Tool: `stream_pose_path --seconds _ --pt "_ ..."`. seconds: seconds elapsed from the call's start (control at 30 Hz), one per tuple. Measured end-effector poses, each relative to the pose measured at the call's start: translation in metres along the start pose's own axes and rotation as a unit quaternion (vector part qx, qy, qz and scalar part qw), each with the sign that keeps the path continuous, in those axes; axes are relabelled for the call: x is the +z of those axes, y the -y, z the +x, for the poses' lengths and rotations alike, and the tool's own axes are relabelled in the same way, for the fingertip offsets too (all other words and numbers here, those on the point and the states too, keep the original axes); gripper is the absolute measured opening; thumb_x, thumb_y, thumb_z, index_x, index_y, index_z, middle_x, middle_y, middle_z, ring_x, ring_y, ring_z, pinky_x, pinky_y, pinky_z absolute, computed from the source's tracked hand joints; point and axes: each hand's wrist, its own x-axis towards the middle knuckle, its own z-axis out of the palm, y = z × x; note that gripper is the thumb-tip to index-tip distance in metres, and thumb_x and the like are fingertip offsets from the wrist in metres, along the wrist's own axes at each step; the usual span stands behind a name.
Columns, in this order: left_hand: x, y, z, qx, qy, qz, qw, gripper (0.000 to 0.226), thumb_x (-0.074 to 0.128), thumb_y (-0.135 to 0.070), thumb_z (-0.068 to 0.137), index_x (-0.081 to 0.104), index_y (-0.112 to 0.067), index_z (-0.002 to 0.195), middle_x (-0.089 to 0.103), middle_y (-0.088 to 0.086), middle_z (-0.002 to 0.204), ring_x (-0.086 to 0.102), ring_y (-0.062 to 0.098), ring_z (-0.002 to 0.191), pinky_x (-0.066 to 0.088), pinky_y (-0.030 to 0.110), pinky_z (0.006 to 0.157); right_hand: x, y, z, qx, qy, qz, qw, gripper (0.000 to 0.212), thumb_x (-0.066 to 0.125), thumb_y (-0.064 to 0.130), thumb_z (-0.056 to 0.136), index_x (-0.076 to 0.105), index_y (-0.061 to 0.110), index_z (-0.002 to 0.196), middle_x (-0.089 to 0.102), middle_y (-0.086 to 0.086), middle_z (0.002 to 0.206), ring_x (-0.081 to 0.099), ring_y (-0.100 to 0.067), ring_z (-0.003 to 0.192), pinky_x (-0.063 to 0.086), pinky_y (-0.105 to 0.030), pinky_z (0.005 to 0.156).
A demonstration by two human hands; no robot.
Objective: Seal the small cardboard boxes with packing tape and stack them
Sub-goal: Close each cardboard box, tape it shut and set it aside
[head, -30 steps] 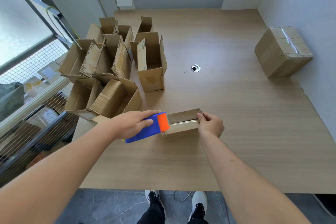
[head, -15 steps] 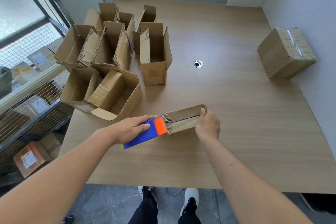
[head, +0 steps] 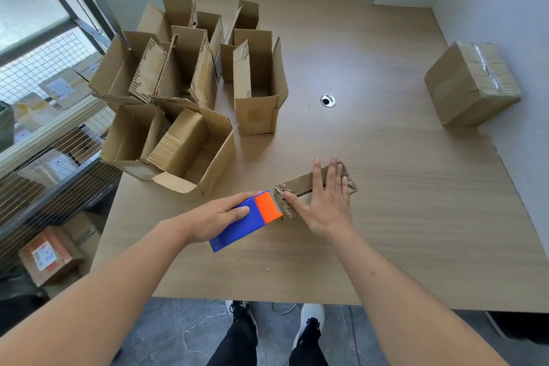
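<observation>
Head view
Left hand [head: 218,218]: curled round the dispenser [head: 248,220], fingers over its blue body; the palm side is hidden.
Dispenser: blue body, orange front; its toothed edge meets the box end just beside the right thumb. Whether tape is attached there cannot be made out.
Right hand [head: 325,202]: flat, fingers straight and spread, pressing down on the box [head: 300,186]; thumb lies along the box's near-left corner.
Box: lies on the table [head: 401,202] under the right hand; most of its top is covered by that hand, and its torn corners show at either end.
Open boxes [head: 190,92]: cluster beyond the left hand, flaps up; the rear ones are partly hidden by the front ones.
Taped box [head: 472,83]: well to the far right of the right hand, against the wall.
Table hole [head: 328,100]: beyond the right hand.
</observation>
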Motion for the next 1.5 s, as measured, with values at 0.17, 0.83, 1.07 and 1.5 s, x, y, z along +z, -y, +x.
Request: stream_pose_path --seconds 0.17,0.83,1.07,1.5 --pt "-0.009 0.004 -0.006 -0.014 0.005 0.002 1.0 0.038 0.04 -0.044 0.109 0.039 -0.065 0.14 0.061 -0.023 0.129 0.058 0.008 0.116 0.039 0.039 0.11 -0.003 0.001 0.0 0.004 0.021 -0.01 1.0 0.11 0.023 0.092 0.08 -0.019 0.03 0.16 -0.034 -0.008 0.164 -0.029 -0.021 0.152 -0.009 -0.043 0.126" --pt "0.0 -0.012 0.027 -0.059 -0.072 0.149 0.984 0.033 0.036 -0.048 0.106 0.051 -0.04 0.134 0.065 -0.006 0.112 0.06 0.014 0.098 0.046 0.037 0.091 -0.012 0.011 -0.004 0.026 0.039 -0.011 0.999 0.131 0.034 0.103 0.064 -0.01 0.029 0.162 -0.035 -0.008 0.164 -0.031 -0.022 0.152 -0.012 -0.045 0.125" --pt "-0.005 -0.027 0.033 -0.082 -0.036 0.2 0.976 0.038 0.031 -0.049 0.108 0.046 -0.032 0.139 0.061 -0.004 0.117 0.057 0.015 0.099 0.044 0.035 0.084 -0.014 0.012 -0.004 0.023 0.047 -0.024 0.998 0.129 0.035 0.101 0.067 -0.01 0.026 0.162 -0.037 -0.009 0.162 -0.032 -0.023 0.151 -0.014 -0.045 0.125" --pt "-0.019 0.036 -0.026 -0.082 -0.038 0.217 0.972 0.068 0.029 -0.085 0.084 0.046 -0.051 0.141 0.062 -0.019 0.124 0.058 0.004 0.105 0.047 0.032 0.094 -0.017 0.009 -0.002 0.013 0.069 -0.046 0.996 0.129 0.032 0.1 0.065 -0.012 0.025 0.162 -0.04 -0.01 0.16 -0.036 -0.025 0.149 -0.015 -0.046 0.124"
